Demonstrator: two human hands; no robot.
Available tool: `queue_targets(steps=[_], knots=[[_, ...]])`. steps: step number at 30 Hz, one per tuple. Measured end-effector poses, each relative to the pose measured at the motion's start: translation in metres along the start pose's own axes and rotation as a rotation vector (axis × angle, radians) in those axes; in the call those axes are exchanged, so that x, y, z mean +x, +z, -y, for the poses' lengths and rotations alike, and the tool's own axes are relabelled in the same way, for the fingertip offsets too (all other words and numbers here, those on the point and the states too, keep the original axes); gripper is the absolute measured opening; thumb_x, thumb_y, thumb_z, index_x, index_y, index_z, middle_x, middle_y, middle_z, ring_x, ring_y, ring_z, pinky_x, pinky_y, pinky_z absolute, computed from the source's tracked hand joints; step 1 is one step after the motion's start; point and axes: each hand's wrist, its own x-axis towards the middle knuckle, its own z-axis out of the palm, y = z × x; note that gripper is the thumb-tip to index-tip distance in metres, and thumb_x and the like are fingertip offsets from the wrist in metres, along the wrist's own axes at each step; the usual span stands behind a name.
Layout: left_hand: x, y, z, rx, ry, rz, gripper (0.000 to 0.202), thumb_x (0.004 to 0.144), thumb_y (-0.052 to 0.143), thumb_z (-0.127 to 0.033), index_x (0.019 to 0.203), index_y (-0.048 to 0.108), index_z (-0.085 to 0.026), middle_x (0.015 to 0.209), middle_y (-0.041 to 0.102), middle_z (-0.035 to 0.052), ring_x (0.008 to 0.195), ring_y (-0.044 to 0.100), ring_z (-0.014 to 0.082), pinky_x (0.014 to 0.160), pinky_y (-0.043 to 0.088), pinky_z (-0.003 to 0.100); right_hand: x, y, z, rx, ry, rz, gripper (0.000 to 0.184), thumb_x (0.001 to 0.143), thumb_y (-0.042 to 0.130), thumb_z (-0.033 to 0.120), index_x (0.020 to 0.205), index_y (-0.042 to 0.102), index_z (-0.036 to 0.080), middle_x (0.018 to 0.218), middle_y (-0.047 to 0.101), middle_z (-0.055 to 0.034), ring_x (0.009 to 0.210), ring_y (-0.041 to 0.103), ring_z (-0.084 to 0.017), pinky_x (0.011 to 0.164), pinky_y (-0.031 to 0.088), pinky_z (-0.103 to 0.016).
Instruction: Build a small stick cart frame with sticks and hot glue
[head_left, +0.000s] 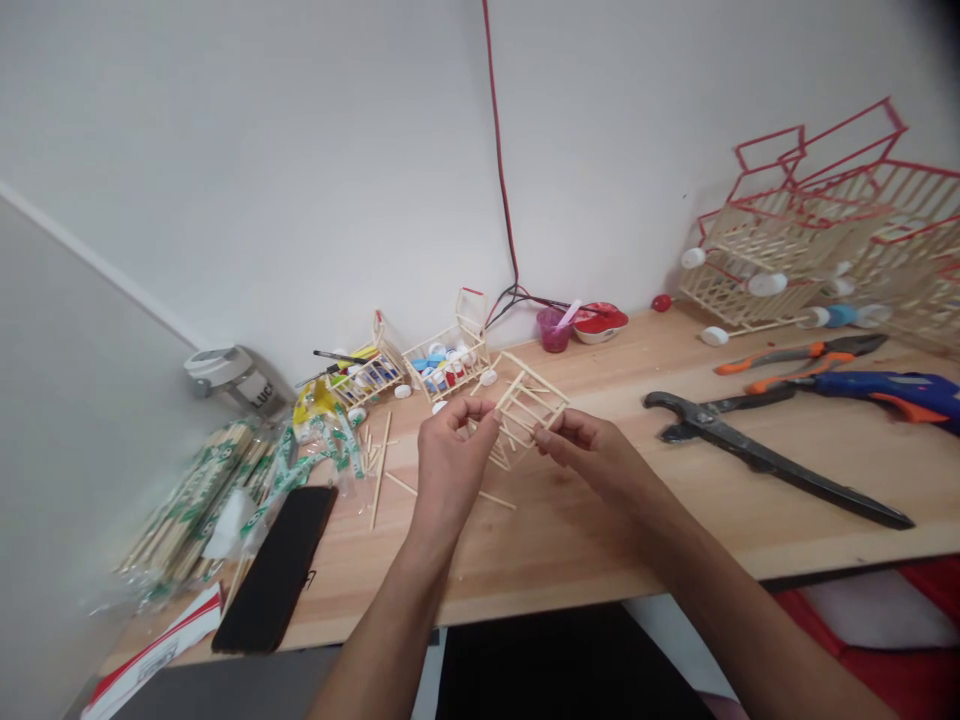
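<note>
Pale wooden sticks form an open ladder-like frame (529,400), pinched between curled fingers of both hands. The left hand (450,470) grips its left edge, the right hand (592,450) its lower right corner, above the workbench (600,550). Loose sticks (381,465) lie below the left fingers; past the fingertips stands a smaller stick crate (448,352) holding bottle caps (441,372); rightward lie large black pliers (757,450).

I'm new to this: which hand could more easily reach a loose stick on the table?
Left, probably: both hands hold the stick frame, but the left hand sits beside the loose sticks; the right hand is farther away.
</note>
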Motion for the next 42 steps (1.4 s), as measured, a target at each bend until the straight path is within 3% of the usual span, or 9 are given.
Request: queue_targets(steps=[17,29,42], knots=[[0.0009,0.0036,0.0034,-0.07,0.008,0.025,0.016,0.081,0.062,-0.029,0.083,0.069,-0.015,0.08,0.067,0.0026,0.077,0.057,0.0161,0.076,0.043,0.029,-0.0004,0.0002,-0.0058,-0.027,0.008,0.001,0.034,0.083,0.066,0.051,0.078,0.064,0.018,0.076,0.066,-0.0024,0.059,0.048,-0.01,0.055,0.041,-0.024],[0.0004,0.0068,-0.0002,-0.062,0.014,0.003,0.016,0.082,0.062,-0.029,0.083,0.069,-0.015,0.079,0.068,0.0019,0.075,0.057,0.015,0.073,0.042,0.028,-0.0024,0.0002,-0.0007,-0.047,0.006,-0.063,0.033,0.081,0.066,0.051,0.075,0.063,0.019,0.067,0.059,0.0009,0.058,0.046,-0.011,0.054,0.036,-0.025],[0.002,0.0073,0.0004,-0.155,-0.011,-0.007,0.014,0.08,0.066,-0.028,0.083,0.07,-0.014,0.079,0.069,0.0016,0.071,0.057,0.0132,0.071,0.042,0.025,-0.0025,-0.0006,-0.0017,-0.011,0.03,-0.065,0.032,0.08,0.067,0.051,0.081,0.066,0.019,0.076,0.062,-0.0004,0.061,0.047,-0.011,0.057,0.038,-0.025]])
